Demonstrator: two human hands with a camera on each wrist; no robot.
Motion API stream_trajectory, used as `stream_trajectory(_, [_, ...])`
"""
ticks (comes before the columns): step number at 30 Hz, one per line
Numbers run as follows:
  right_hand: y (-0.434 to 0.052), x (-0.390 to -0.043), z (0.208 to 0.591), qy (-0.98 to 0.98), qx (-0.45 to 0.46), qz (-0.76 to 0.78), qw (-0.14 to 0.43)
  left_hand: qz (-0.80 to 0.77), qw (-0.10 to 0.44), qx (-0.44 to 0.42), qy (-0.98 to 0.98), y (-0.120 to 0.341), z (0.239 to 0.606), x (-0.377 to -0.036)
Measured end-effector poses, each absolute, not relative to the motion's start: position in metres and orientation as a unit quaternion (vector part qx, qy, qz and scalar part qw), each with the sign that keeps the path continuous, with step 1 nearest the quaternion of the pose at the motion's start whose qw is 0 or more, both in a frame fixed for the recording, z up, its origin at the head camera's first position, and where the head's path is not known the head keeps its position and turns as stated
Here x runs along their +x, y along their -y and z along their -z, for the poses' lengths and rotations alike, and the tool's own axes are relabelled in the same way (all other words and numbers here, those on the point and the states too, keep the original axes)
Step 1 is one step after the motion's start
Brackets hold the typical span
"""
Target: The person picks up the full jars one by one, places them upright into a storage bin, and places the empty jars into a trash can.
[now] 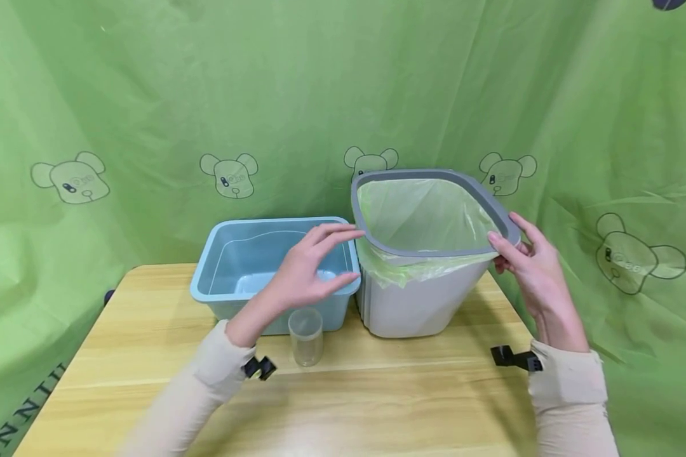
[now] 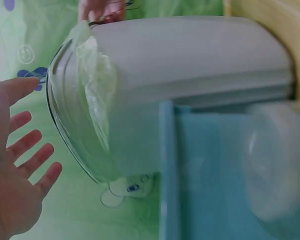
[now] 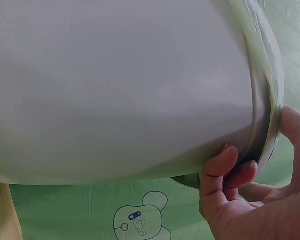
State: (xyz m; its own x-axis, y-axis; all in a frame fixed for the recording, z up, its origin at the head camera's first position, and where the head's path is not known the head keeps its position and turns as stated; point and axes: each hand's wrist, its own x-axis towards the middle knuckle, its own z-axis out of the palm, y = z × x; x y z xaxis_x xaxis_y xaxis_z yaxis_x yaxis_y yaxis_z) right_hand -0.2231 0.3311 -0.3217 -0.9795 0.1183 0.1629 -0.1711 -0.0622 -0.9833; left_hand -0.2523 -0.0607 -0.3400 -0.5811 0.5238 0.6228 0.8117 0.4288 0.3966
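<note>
Head view: bin (image 1: 417, 304) upright, mouth tilted toward camera; right hand (image 1: 534, 270) grips rim; left hand (image 1: 309, 270) spread, empty.

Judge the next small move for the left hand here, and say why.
Probably bring the left hand onto the near-left part of the grey rim of the bin. It hovers open, off the rim, while the right hand already grips the right side. The bin looks tilted and the green liner is tucked under the rim, so a second grip would steady it.
</note>
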Motion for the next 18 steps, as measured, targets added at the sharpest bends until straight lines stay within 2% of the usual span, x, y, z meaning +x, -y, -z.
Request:
stream_trajectory(9, [-0.331, -0.224, 0.321, 0.680, 0.018, -0.727, 0.094, 0.297, 0.227, -0.403, 0.835, 0.117, 0.393, -0.224])
stream_trajectory(18, [-0.332, -0.223, 0.322, 0.682, 0.017, -0.726, 0.092, 0.243, 0.196, -0.395, 0.864, 0.139, 0.443, -0.206])
